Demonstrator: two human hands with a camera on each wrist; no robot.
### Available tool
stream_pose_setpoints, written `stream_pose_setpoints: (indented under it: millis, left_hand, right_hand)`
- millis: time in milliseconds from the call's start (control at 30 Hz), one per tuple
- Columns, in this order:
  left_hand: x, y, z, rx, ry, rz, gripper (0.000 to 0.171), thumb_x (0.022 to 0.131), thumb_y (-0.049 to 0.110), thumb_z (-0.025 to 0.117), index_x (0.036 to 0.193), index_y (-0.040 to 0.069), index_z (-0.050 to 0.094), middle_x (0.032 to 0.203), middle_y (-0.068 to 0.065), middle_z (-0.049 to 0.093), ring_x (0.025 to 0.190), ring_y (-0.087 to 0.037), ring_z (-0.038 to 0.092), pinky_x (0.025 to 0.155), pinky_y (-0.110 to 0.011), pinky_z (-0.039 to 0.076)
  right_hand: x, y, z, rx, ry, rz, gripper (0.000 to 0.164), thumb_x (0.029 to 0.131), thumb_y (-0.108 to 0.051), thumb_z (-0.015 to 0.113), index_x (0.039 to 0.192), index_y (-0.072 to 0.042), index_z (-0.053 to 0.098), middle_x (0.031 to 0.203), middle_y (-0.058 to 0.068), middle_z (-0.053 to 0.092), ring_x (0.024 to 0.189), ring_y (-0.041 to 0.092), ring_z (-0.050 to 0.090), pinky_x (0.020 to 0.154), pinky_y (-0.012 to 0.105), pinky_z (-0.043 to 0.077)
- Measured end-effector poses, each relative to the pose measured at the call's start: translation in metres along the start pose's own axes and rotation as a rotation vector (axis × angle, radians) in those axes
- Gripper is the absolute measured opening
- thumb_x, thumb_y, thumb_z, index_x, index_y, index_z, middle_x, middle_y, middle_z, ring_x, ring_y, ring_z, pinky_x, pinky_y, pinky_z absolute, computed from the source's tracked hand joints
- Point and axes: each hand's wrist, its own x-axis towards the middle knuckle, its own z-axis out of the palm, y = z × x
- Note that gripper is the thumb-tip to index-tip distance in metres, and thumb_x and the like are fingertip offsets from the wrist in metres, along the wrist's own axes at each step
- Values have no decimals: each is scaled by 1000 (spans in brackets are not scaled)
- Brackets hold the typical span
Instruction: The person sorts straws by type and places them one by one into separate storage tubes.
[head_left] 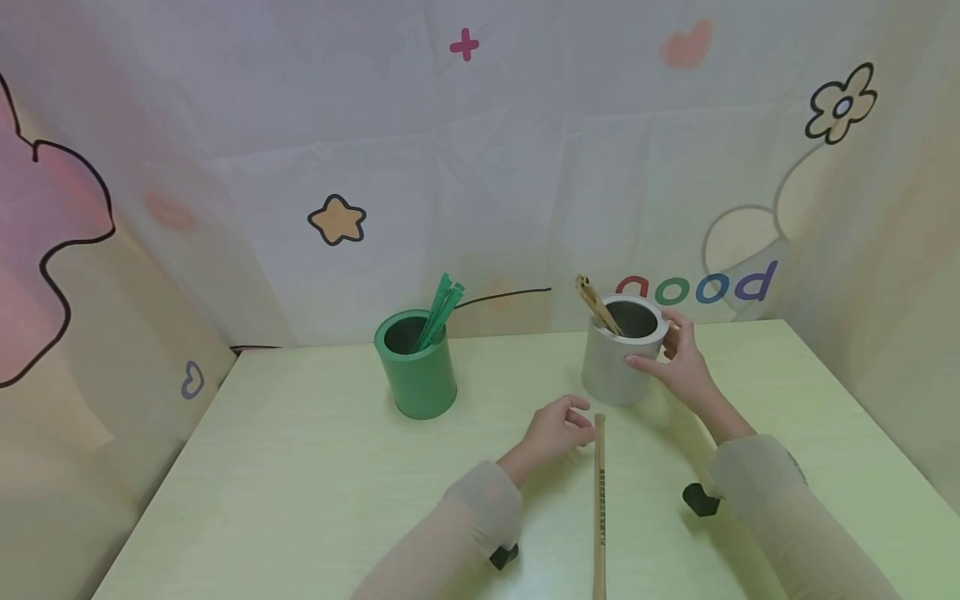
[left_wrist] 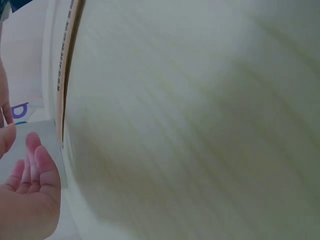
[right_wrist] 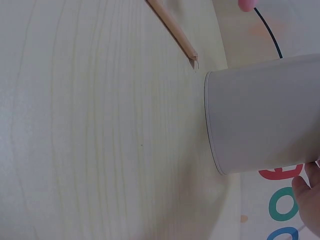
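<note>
My right hand [head_left: 681, 367] grips the side of a white cylindrical holder [head_left: 617, 375], thumb on its front and fingers at the right of its rim. Several thin brown sticks [head_left: 597, 307] lean to the left inside it. A long, thin brown paper-wrapped stick [head_left: 599, 500] with dark printing lies on the table, its far end just in front of the holder. Beside that end hovers my left hand [head_left: 557, 429], fingers loosely bent and holding nothing. In the left wrist view the wrapped stick [left_wrist: 67, 60] passes close to the left hand [left_wrist: 32, 200].
A green cylindrical holder [head_left: 418, 383] with several green sticks [head_left: 441, 312] stands to the left on the pale wooden table [head_left: 277, 467]. A printed cloth [head_left: 510, 183] hangs behind the table's back edge and along both sides. Black pieces [head_left: 701, 499] show beneath both sleeves.
</note>
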Motion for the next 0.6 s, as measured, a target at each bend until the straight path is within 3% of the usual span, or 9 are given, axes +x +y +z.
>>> stream_pose_setpoints:
  millis: [133, 600]
  left_hand:
    - [-2, -3, 4, 58, -13, 7, 35, 79, 20, 66, 110, 11, 54, 88, 1, 63, 69, -8, 58, 61, -20, 46]
    - [-4, -10, 17, 120, -2, 29, 32, 78, 14, 66, 107, 9, 55, 88, -2, 65, 67, -6, 57, 58, -17, 46]
  right_hand:
    - [0, 0, 0, 0, -2, 2, 90, 78, -24, 67, 138, -15, 0, 145, 23, 13, 132, 41, 15, 102, 58, 18]
    - [0, 0, -1, 3, -3, 8, 90, 78, -24, 67, 138, -14, 0, 145, 24, 14, 132, 42, 16, 103, 58, 17]
